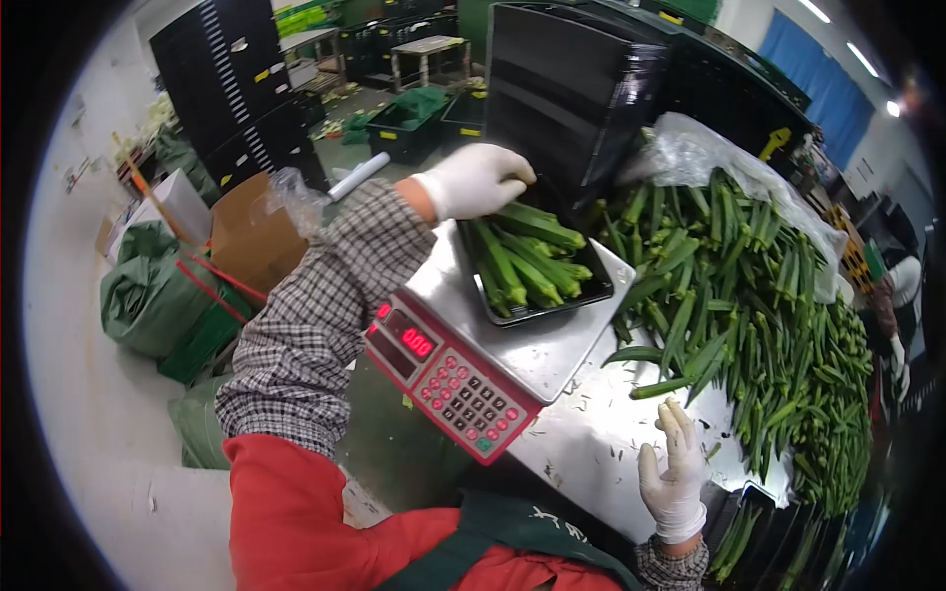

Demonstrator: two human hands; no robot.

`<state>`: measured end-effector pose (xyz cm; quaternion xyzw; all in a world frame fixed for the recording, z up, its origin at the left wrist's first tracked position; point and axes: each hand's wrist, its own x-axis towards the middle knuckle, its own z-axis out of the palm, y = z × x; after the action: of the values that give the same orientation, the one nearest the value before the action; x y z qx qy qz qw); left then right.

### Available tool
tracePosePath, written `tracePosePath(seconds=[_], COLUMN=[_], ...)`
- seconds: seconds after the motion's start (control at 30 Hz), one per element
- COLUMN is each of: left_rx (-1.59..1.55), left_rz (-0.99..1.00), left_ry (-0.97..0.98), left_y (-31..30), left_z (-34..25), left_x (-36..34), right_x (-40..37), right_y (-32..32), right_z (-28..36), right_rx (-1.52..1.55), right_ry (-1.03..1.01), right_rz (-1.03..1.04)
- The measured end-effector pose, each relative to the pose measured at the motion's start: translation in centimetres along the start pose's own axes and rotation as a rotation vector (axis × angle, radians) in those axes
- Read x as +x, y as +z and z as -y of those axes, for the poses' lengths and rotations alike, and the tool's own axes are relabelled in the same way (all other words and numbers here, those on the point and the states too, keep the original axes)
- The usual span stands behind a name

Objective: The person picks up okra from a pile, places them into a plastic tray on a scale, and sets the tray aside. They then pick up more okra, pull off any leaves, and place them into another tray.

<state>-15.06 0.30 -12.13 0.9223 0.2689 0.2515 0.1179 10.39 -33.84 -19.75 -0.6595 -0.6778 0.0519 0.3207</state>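
My left hand (478, 180), in a white glove, lies on the far ends of the tray okra (527, 261). Its fingers are curled narrow over the pods, and I cannot tell whether they grip a pod or only press on it. The pods lie side by side in a black tray (548, 307), which sits on the steel platform (557, 355) of a scale (448, 384). The scale's red front, with lit digits and a keypad, faces near-left. My right hand (675, 473), also gloved, is wide open and empty, fingers spread and pointing far, above the steel table (591, 448) at the near right. A loose pod (662, 388) lies just beyond its fingertips, not touching them. A large okra pile (778, 335) covers the table to the right of the scale, with a clear plastic bag (690, 148) at its far edge. A stack of black trays (572, 89) stands just beyond the scale. On the floor at left are a cardboard box (251, 231) and green sacks (148, 295). At the right edge another person's gloved hand (902, 357) is near the pile.
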Motion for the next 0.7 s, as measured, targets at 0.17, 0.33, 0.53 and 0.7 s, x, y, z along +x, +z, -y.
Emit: tracePosePath(seconds=[0.17,0.33,0.53,0.7], left_rx=[0.005,-0.095,-0.595,-0.774], left_rz=[-0.06,0.227,0.112,0.177], left_ry=[-0.193,-0.391,-0.428,-0.319], left_y=[-0.4,-2.0,2.6,3.7], left_z=[4.0,-0.6,-5.4,-13.0], left_x=[-0.3,-2.7,-6.0,-2.9], right_x=[1.0,2.0,3.2,-2.6], right_y=[-0.8,1.8,3.6,-0.4], right_z=[0.8,0.3,1.2,0.7], right_rx=[-0.06,0.263,1.21,0.95], right_ry=[-0.042,0.008,0.429,0.341], right_rz=[-0.008,0.093,0.201,-0.108])
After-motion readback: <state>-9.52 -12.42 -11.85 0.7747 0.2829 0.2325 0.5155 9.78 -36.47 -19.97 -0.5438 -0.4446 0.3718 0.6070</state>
